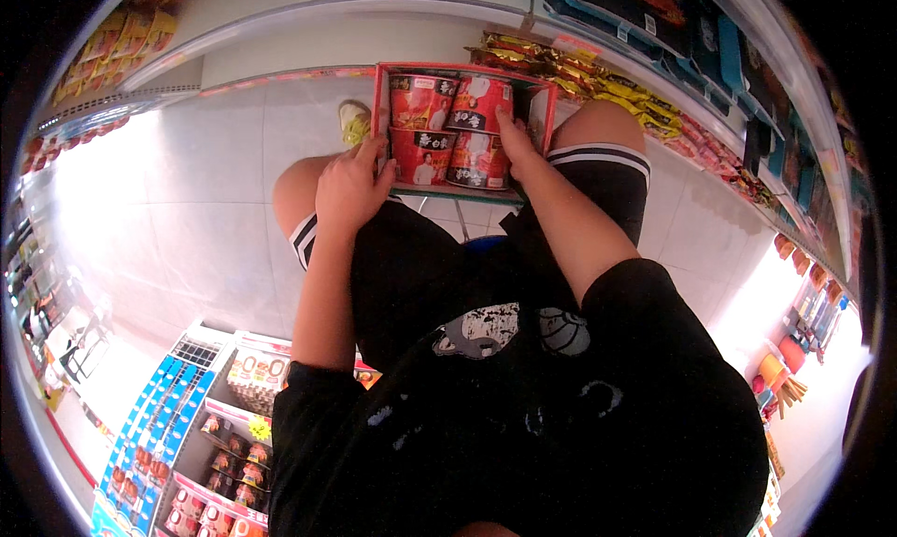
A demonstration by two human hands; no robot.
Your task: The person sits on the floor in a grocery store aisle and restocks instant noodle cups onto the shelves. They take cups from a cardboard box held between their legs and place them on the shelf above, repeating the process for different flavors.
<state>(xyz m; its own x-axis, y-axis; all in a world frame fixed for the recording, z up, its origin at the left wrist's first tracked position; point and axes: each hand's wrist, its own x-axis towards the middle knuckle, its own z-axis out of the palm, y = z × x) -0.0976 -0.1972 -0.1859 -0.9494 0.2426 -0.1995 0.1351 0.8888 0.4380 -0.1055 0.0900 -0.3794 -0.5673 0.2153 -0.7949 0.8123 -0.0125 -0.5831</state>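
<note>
A shallow red-rimmed cardboard box (539, 127) rests at my knees, tilted toward me. Several red instant noodle cups (419, 160), bearing writing, lie on their sides in two rows inside it. My left hand (352, 186) grips the box's left wall, fingers over the rim. Reaching in at the right, my right hand (517, 144) lays a finger or thumb against the upper right noodle cup (478, 102). Its remaining fingers are partly hidden beside the cups, so its grip is unclear. A gap shows between the cups and the box's right wall.
Shelving with yellow and red snack packets (631, 99) runs ahead and to the right. A shelf edge (315, 8) crosses above the box. Behind my left side stands a display rack (210, 404) of packaged food. Grey floor tiles (203, 165) lie to the left.
</note>
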